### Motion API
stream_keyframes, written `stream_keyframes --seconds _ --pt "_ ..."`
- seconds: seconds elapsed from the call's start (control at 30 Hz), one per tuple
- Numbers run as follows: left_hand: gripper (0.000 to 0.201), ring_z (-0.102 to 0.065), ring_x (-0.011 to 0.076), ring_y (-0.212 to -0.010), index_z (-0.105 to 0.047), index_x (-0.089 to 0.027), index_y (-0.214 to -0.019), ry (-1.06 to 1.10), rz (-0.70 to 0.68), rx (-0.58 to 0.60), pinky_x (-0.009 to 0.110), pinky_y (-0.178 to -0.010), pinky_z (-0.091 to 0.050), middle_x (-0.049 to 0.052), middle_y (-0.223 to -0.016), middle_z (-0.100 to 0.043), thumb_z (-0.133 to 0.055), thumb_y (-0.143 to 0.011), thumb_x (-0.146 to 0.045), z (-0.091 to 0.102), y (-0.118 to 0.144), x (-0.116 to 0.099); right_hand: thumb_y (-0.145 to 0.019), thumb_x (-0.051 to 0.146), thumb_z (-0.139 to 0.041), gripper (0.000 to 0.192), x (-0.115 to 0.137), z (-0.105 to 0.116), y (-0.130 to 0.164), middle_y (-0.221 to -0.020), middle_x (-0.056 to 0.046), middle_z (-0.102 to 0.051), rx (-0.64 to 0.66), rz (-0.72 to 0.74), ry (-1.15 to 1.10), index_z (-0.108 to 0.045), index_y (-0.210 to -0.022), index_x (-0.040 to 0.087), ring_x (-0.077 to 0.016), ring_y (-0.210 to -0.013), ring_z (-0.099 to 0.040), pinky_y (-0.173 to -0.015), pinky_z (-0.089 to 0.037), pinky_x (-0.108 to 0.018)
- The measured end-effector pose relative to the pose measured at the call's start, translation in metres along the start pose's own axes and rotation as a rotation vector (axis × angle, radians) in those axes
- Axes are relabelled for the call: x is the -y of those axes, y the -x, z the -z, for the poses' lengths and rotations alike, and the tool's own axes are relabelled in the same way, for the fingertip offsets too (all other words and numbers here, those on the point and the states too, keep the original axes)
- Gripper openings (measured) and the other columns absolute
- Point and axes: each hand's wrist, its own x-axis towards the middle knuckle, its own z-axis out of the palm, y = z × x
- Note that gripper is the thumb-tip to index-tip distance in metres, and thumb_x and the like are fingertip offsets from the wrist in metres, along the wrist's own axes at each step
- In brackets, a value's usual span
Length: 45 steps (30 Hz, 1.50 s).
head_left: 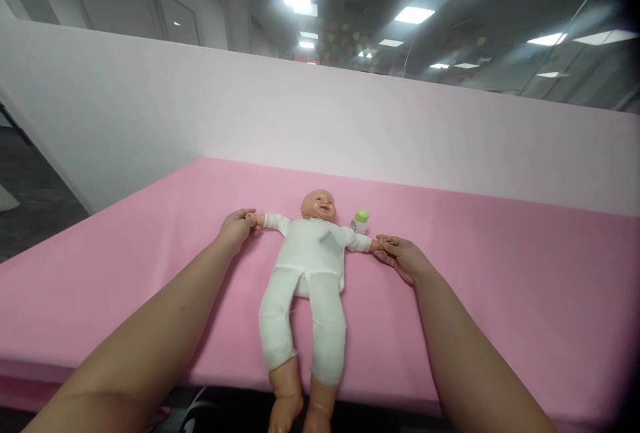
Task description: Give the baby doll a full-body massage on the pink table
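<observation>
A baby doll (315,246) with a white cloth body lies on its back, arms stretched out to both sides. Its head points away from me, and its bare feet reach past the near edge of the pink surface. With my left hand (237,229) I grip the doll's hand on the left of the view. On the other side, my right hand (403,256) has its fingers closed around the doll's other hand. Just behind that doll arm stands a small clear bottle (359,222) with a green cap, near my right hand but not touching it.
The pink padded surface (150,220) spreads out under the doll. A white partition (320,120) rises along its back and left sides. Beyond it are lit ceiling panels (415,15) and glass. Dark floor (35,193) shows at the far left.
</observation>
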Motion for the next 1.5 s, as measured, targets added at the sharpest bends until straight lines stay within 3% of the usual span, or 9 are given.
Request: stream_keyframes --seconds 0.17,0.37,0.6,0.77,0.97,1.17,1.27,1.37,1.5 --pt "0.044 -0.067 0.0184 -0.063 -0.071 -0.018 -0.104 -0.071 -0.035 -0.023 0.031 -0.061 -0.056 0.007 -0.083 -0.073 -0.082 -0.061 -0.023 -0.003 0.001 0.000 -0.078 0.011 -0.083 0.027 -0.001 -0.001 0.000 -0.104 -0.013 -0.074 0.027 0.014 0.031 -0.071 -0.102 0.015 -0.0221 -0.096 -0.075 -0.086 -0.066 -0.028" --pt "0.037 -0.064 0.0178 -0.063 -0.072 -0.020 -0.098 -0.072 -0.035 -0.050 0.030 -0.060 -0.054 0.006 -0.080 -0.071 -0.082 -0.063 -0.030 -0.004 0.001 0.000 -0.076 0.028 -0.087 0.032 -0.002 -0.005 0.003 -0.085 -0.010 -0.075 0.051 0.079 0.167 -0.069 -0.098 0.015 -0.0148 -0.065 -0.066 -0.060 -0.059 -0.025" --pt "0.036 -0.056 0.0150 -0.055 -0.077 -0.018 -0.091 -0.075 -0.084 -0.043 0.027 -0.052 -0.046 0.005 -0.070 -0.068 -0.080 -0.069 -0.046 -0.001 0.002 -0.001 -0.075 0.047 -0.084 0.037 -0.004 -0.009 0.003 -0.067 -0.005 -0.067 -0.028 0.118 0.267 -0.067 -0.082 0.015 -0.0116 -0.053 -0.055 -0.050 -0.047 -0.024" --pt "0.034 -0.059 0.0166 -0.058 -0.077 -0.019 -0.098 -0.097 -0.045 -0.063 0.028 -0.053 -0.049 0.008 -0.080 -0.072 -0.076 -0.072 -0.041 -0.001 -0.003 0.001 -0.082 0.051 -0.074 0.037 -0.003 -0.010 -0.001 -0.057 0.002 -0.055 -0.149 0.089 0.324 -0.072 -0.093 0.015 -0.0085 -0.044 -0.041 -0.041 -0.034 -0.022" --pt "0.032 -0.066 0.0192 -0.063 -0.075 -0.017 -0.100 -0.065 -0.014 -0.048 0.031 -0.055 -0.054 0.012 -0.095 -0.075 -0.072 -0.070 -0.028 -0.002 -0.010 0.005 -0.080 0.038 -0.076 0.029 -0.007 -0.007 -0.009 -0.060 0.003 -0.056 -0.184 0.067 0.251 -0.072 -0.100 0.017 -0.0082 -0.042 -0.040 -0.038 -0.032 -0.021" --pt "0.039 -0.066 0.0196 -0.063 -0.073 -0.017 -0.105 -0.040 -0.024 -0.023 0.032 -0.058 -0.054 0.011 -0.088 -0.074 -0.072 -0.066 -0.021 -0.001 -0.012 0.008 -0.079 0.032 -0.080 0.023 -0.007 -0.006 -0.010 -0.077 -0.008 -0.069 -0.131 0.063 0.145 -0.070 -0.089 0.014 -0.0118 -0.057 -0.057 -0.053 -0.053 -0.025" --pt "0.044 -0.066 0.0192 -0.063 -0.072 -0.018 -0.108 -0.061 -0.037 -0.017 0.032 -0.060 -0.054 0.010 -0.086 -0.073 -0.074 -0.064 -0.020 -0.001 -0.012 0.009 -0.076 0.029 -0.082 0.024 -0.006 -0.004 -0.008 -0.083 -0.008 -0.070 -0.092 0.067 0.102 -0.071 -0.092 0.014 -0.0126 -0.063 -0.061 -0.062 -0.057 -0.025" --pt "0.043 -0.065 0.0187 -0.062 -0.073 -0.019 -0.105 -0.065 -0.043 -0.014 0.032 -0.060 -0.053 0.009 -0.084 -0.073 -0.076 -0.062 -0.022 -0.001 -0.011 0.009 -0.071 0.027 -0.087 0.032 -0.005 -0.003 -0.005 -0.082 -0.005 -0.068 -0.070 0.075 0.092 -0.070 -0.096 0.015 -0.0122 -0.063 -0.060 -0.059 -0.055 -0.024" --pt "0.039 -0.063 0.0182 -0.060 -0.074 -0.020 -0.101 -0.077 -0.036 -0.027 0.031 -0.060 -0.052 0.008 -0.081 -0.073 -0.077 -0.062 -0.025 -0.001 -0.007 0.007 -0.066 0.032 -0.090 0.039 -0.005 -0.005 0.000 -0.071 0.001 -0.062 -0.035 0.110 0.148 -0.067 -0.094 0.017 -0.0088 -0.053 -0.050 -0.045 -0.040 -0.020"
